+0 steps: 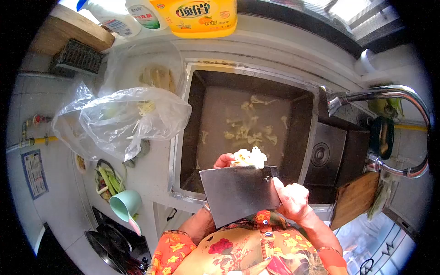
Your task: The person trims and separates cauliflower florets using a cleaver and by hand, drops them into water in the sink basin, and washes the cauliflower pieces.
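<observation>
My right hand is closed at the side of a wide dark cleaver, its thumb near the blade's edge; the handle is hidden in the fist. Behind the blade's upper edge, my left hand holds a piece of cauliflower. Most of that hand is covered by the blade. The cleaver's top edge meets the cauliflower or lies just in front of it; I cannot tell which. Both hands are over the near side of the sink, where cauliflower florets lie in cloudy water.
A chrome faucet arches over the right basin. A wooden cutting board leans at the right. Left of the sink lie a clear plastic bag, green vegetables and a mint cup. A yellow jug stands behind.
</observation>
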The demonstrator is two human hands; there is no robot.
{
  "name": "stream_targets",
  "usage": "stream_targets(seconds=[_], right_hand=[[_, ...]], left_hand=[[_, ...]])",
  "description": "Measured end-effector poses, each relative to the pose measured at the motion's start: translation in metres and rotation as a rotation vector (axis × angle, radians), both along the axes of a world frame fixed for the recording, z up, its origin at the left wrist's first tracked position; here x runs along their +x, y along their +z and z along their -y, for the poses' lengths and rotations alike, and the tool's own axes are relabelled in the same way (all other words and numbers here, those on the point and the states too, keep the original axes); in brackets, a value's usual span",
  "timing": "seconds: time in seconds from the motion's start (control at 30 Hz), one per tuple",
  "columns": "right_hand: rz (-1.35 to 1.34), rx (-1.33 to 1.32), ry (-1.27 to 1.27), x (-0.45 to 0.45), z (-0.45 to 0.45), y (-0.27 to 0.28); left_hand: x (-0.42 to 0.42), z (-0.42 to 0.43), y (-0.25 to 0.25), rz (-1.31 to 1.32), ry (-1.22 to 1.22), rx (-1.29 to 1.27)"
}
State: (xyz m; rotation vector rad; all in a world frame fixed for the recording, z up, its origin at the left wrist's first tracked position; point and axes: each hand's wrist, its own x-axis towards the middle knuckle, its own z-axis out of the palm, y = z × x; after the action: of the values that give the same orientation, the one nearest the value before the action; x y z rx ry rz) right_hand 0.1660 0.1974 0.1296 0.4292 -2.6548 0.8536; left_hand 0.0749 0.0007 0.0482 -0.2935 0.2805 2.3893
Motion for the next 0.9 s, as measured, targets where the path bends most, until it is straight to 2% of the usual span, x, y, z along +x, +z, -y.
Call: stream_targets(seconds=[0.07,0.13,0.17,0.23,0.33,0.4,0.5,0.7,0.77,0.83,0.9], right_hand=[[0.017,0.014,0.004,0.001,-0.005,-0.004],[0.043,0.011,0.02,0.003,-0.01,-0.008],[0.069,0.007,0.033,0.004,-0.013,-0.01],[0.107,0.043,0.011,0.009,-0.02,-0.017],[0.19,-0.042,-0.034,0.018,-0.022,-0.024],[0.224,-0.243,-0.044,0.016,-0.017,-0.02],[0.24,-0.339,-0.086,0.006,-0.01,0.011],[0.161,-0.44,-0.245,-0.036,-0.001,0.015],[0.234,-0.539,-0.287,-0.045,0.01,0.012],[0.347,-0.961,-0.343,-0.051,0.021,0.01],[0.383,-0.973,-0.372,-0.051,0.024,0.009]], left_hand=[[0.001,0.002,0.004,0.289,-0.154,0.083],[-0.002,-0.01,0.061,-0.027,0.077,-0.132],[0.0,-0.007,0.053,-0.026,0.078,-0.132],[0.006,0.001,0.031,0.135,0.037,-0.28],[0.003,0.003,0.034,-0.011,0.075,-0.385],[-0.001,0.001,0.035,-0.095,0.081,-0.414],[-0.008,0.0,0.042,0.061,0.077,-0.232],[0.002,-0.002,0.041,0.16,0.008,-0.215],[0.005,-0.007,0.052,0.174,-0.007,-0.192],[0.009,-0.011,0.059,0.187,0.008,-0.156],[0.009,-0.011,0.06,0.186,0.011,-0.139]])
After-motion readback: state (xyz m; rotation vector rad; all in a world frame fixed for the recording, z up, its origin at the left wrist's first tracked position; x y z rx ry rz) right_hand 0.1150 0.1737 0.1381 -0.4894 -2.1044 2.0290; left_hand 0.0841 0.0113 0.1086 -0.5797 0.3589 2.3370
